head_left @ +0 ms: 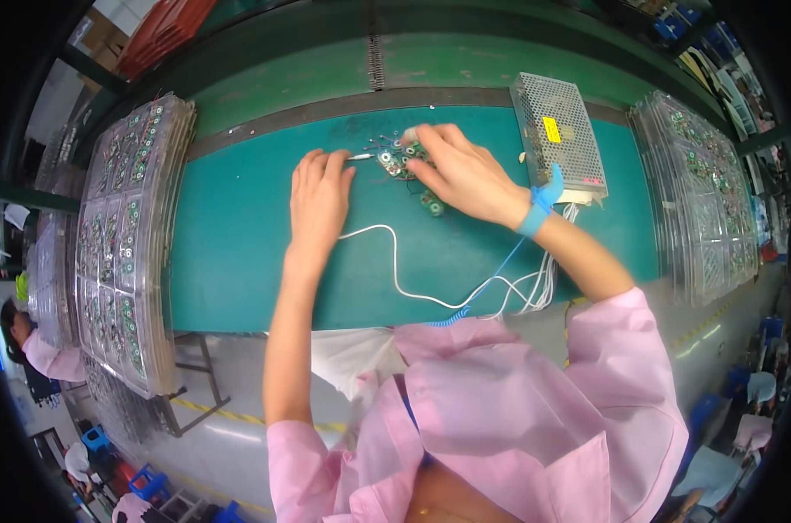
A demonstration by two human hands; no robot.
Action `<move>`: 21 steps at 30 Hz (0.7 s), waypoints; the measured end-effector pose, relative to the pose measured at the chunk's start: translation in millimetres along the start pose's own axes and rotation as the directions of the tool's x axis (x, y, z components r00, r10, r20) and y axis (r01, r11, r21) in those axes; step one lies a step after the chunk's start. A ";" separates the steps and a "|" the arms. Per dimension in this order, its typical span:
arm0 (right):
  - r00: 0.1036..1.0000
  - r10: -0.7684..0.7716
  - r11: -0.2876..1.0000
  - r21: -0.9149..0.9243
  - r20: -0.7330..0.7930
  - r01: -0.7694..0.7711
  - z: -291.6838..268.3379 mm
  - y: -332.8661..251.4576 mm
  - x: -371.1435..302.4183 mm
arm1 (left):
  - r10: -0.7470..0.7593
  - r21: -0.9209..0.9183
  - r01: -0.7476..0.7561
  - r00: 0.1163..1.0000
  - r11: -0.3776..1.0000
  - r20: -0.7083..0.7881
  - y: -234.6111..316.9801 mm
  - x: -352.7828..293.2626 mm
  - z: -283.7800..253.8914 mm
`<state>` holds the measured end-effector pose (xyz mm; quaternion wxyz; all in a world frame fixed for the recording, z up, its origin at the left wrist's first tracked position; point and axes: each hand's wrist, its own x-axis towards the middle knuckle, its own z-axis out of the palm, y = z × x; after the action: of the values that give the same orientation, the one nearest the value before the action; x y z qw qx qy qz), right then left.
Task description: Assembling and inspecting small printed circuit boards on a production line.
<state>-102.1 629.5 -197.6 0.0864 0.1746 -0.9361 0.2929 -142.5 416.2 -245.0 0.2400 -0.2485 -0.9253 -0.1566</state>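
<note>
My left hand point(320, 196) is closed, fingers together, low over the green mat. A thin white stick-like piece point(361, 157) sticks out from its fingertips toward a small green circuit board with a round coil point(387, 162). My right hand point(458, 173) curls over this little group of boards, its thumb and fingers closed round one board point(415, 152) that is partly hidden. A pale cover shows on one of its fingertips. Just below the right hand lies another small board point(432, 205). Short wires stand out around the boards.
A perforated metal power supply box point(559, 135) stands at the right of the mat point(239, 261). A white cable point(395, 261) loops across it. The blue wrist strap point(542, 207) has a coiled cord. Stacked clear trays of boards flank both sides point(121, 244), point(705, 196).
</note>
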 end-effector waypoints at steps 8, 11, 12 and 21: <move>0.992 0.112 0.948 -0.306 0.056 -0.090 13.9 28.3 2.4 | -0.185 -0.070 0.185 0.983 0.980 0.006 -6.1 -42.0 -42.4; 0.969 0.208 0.975 -0.101 0.136 -0.196 3.5 35.5 4.4 | -0.570 -0.507 0.562 0.806 0.654 0.159 -1.0 -64.9 -70.0; 0.968 0.207 0.976 -0.099 0.144 -0.194 0.2 37.9 5.9 | -0.576 -0.505 0.569 0.801 0.650 0.162 1.0 -70.1 -76.0; 0.923 0.178 0.471 0.794 0.341 -0.384 -14.0 21.2 3.9 | -0.532 -0.725 0.620 0.521 -0.301 0.667 31.8 -91.5 -92.8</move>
<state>-112.9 652.8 -196.1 -0.1587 0.0673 -0.6920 0.7010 -21.9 369.4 -209.7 -0.1258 0.1454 -0.5752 -0.7951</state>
